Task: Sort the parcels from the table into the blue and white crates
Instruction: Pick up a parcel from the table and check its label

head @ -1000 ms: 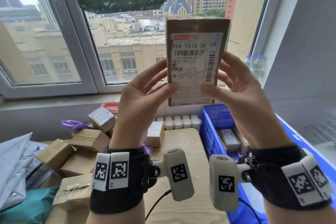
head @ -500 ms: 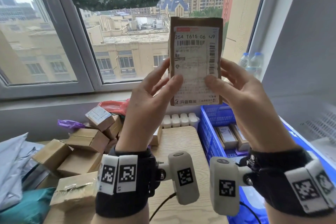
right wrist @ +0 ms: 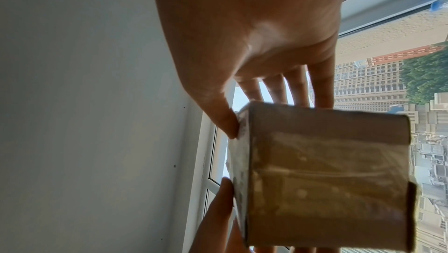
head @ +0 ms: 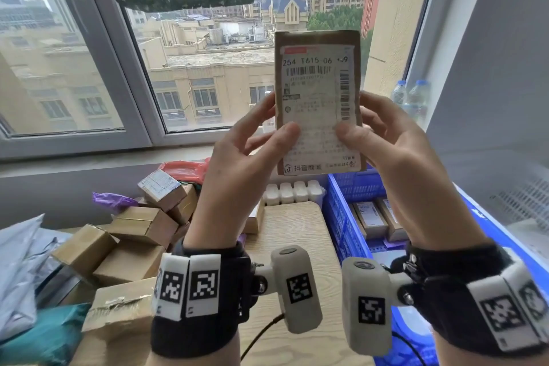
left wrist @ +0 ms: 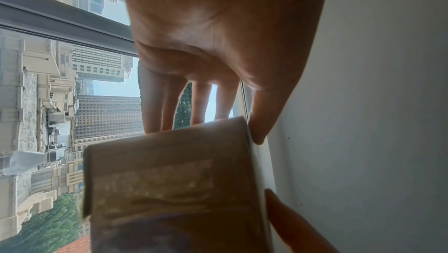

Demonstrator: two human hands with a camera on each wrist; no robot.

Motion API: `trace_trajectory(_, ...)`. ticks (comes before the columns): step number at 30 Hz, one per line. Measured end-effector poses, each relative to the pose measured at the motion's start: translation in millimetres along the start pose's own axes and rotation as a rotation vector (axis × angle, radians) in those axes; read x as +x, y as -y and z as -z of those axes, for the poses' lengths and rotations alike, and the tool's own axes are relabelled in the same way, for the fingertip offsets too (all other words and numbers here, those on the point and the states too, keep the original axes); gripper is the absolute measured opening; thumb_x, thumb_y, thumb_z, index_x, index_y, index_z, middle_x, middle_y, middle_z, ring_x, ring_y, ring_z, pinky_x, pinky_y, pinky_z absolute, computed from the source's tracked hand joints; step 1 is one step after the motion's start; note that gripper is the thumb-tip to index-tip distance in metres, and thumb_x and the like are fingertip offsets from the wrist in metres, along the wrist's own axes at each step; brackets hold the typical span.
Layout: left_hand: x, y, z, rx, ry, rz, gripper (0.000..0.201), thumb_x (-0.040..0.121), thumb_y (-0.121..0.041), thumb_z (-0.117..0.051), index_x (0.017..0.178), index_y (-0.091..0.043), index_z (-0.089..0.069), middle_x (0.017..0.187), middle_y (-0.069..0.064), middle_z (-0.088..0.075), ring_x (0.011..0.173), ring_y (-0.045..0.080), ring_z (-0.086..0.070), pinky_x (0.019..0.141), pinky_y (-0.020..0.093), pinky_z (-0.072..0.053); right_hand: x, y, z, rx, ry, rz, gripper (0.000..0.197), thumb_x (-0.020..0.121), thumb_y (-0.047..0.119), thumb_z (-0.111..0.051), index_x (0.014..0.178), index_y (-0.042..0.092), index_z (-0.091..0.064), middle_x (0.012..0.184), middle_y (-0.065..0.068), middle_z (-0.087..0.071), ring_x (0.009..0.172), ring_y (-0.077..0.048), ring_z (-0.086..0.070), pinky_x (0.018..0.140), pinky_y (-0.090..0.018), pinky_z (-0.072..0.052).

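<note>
I hold a brown cardboard parcel (head: 318, 101) upright in front of the window, its white shipping label facing me. My left hand (head: 252, 145) pinches its left side, thumb on the label and fingers behind. My right hand (head: 386, 142) pinches the right side the same way. The left wrist view shows the parcel's taped end (left wrist: 169, 190) under my left hand (left wrist: 213, 65). In the right wrist view the parcel (right wrist: 322, 176) sits between thumb and fingers of my right hand (right wrist: 261, 46). The blue crate (head: 341, 217) stands low on the right with parcels inside. No white crate is in view.
A heap of cardboard boxes (head: 142, 223) and grey and teal mailer bags (head: 23, 261) lies on the left of the wooden table (head: 297, 235). A row of small white bottles (head: 292, 192) stands by the sill. Two water bottles (head: 411, 98) stand at the window's right.
Both hands and the parcel have come lower and a little closer to me; the thumbs now sit nearer together on the label. The grip is the same.
</note>
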State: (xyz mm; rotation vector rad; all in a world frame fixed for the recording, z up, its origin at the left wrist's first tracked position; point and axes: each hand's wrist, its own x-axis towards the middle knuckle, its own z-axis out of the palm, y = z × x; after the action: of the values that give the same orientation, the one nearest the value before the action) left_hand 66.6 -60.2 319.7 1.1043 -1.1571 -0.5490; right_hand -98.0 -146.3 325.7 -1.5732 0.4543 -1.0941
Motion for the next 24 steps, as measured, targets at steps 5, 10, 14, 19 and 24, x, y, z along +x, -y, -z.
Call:
trace_trajectory(5, -0.3, 1.2, 1.7, -0.072, -0.005, -0.047, 0.071, 0.079, -0.025, -0.081, 0.143, -0.029, -0.05, 0.137, -0.008, -0.059, 0.122, 0.024, -0.06, 0.091, 0.044, -0.056, -1.5, 1.9, 1.8, -0.013, -0.002, 0.064, 0.053, 0.086, 0.012, -0.071, 0.134, 0.02, -0.051, 0.129, 0.003, -0.063, 0.12, -0.014, -0.06, 0.096, -0.04, -0.054)
trace_trajectory(10, 1.5, 3.1, 2.4, -0.12, 0.011, -0.064, 0.074, 0.077, -0.012, -0.08, 0.144, -0.024, -0.049, 0.138, -0.004, -0.058, 0.124, 0.027, -0.059, 0.095, 0.048, -0.054, -1.9, 3.3, 2.5, -0.019, 0.002, 0.11, 0.056, 0.079, 0.013, -0.069, 0.132, 0.021, -0.051, 0.13, 0.002, -0.061, 0.122, -0.015, -0.058, 0.1, -0.043, -0.052)
trace_trajectory(14, 2.6, 6.8, 0.6, -0.143, 0.018, -0.044, 0.073, 0.079, -0.01, -0.08, 0.143, -0.024, -0.049, 0.138, -0.003, -0.059, 0.123, 0.027, -0.059, 0.094, 0.047, -0.054, -2.5, 0.7, 3.0, -0.019, -0.016, 0.114, 0.056, 0.079, 0.011, -0.069, 0.131, 0.02, -0.052, 0.129, 0.002, -0.062, 0.122, -0.017, -0.059, 0.101, -0.046, -0.05)
trace_trajectory(19, 2.9, 13.1, -8.6, -0.164, 0.051, -0.004, 0.074, 0.076, -0.012, -0.075, 0.144, -0.021, -0.047, 0.134, 0.0, -0.062, 0.118, 0.022, -0.063, 0.09, 0.038, -0.057, -8.6, -6.0, 8.4, -0.027, -0.05, 0.079, 0.052, 0.084, 0.01, -0.068, 0.133, 0.021, -0.053, 0.128, -0.001, -0.063, 0.122, -0.021, -0.059, 0.099, -0.047, -0.051)
trace_trajectory(24, 4.7, 31.3, -24.5, -0.206, 0.13, 0.072, 0.072, 0.081, -0.01, -0.073, 0.146, -0.022, -0.045, 0.134, 0.002, -0.062, 0.117, 0.02, -0.064, 0.092, 0.04, -0.056, -25.7, -17.0, 21.6, -0.058, -0.113, 0.004, 0.049, 0.092, 0.009, -0.064, 0.136, 0.029, -0.052, 0.129, 0.001, -0.064, 0.124, -0.019, -0.058, 0.099, -0.047, -0.051)
